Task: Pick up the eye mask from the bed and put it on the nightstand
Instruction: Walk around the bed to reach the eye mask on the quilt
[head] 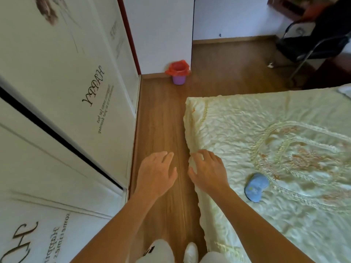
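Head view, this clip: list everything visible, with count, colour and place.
Eye mask: one, blue, on the bed, right of the right hand.
Bed: one, pale green cover, right side.
Bin: one, purple with red bag, by the far wall.
Wardrobe: one, white with lettering, left.
Chair: one, dark, top right.
Floor: brown wood, centre.
Left hand: open, over the floor.
Right hand: open, at the bed edge.

Single head-worn wide-angle view, facing forward and down, close above both hands [157, 173], bed [284, 149] at right
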`<state>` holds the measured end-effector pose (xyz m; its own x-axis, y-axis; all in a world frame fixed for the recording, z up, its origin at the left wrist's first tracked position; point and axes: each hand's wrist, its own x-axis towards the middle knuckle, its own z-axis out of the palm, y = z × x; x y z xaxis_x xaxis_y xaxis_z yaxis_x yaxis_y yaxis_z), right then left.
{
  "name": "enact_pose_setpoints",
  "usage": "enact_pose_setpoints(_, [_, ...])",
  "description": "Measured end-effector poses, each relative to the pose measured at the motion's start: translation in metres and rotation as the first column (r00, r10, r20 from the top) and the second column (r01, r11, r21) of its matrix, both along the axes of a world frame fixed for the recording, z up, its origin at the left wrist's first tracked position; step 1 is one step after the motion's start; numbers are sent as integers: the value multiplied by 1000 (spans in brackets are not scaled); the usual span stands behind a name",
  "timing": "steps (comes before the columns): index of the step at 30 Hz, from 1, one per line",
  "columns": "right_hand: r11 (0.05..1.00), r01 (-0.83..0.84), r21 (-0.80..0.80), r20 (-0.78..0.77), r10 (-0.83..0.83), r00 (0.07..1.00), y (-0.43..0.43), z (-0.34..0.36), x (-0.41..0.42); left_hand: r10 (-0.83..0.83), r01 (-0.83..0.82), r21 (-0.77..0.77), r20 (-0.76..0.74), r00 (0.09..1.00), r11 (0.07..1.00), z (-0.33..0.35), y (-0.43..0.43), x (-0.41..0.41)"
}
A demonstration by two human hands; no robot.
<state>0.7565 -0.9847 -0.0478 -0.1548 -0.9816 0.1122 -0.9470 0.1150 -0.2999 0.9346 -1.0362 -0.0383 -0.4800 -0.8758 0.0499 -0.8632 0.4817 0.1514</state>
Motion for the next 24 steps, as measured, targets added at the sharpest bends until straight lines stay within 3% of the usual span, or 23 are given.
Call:
enact_pose_setpoints(6, [985,169,31,-4,-169,986,-54,-18,-35,-190,190,20,1,982,982,-13,-89,-56])
enact_pose_setpoints(10, [924,370,97,7,-372,928,-76,-34,-75,-396,397,57,-22,918,916,-25,-145,-116])
enact_pose_setpoints(17, [650,733,200,-16,-746,666,-65,-49,-120,-764,753,139,38,644,643,-51,-194,-226])
enact_pose_setpoints(22, [446,860,250,-43,-882,470,-30,-60,-137,-896,869,226,36,443,439,-83,-181,-285])
enact_pose_setpoints(24, [377,889,260,-58,-913,404,-15,-71,-147,-913,883,243,36,407,403,-102,-175,-310])
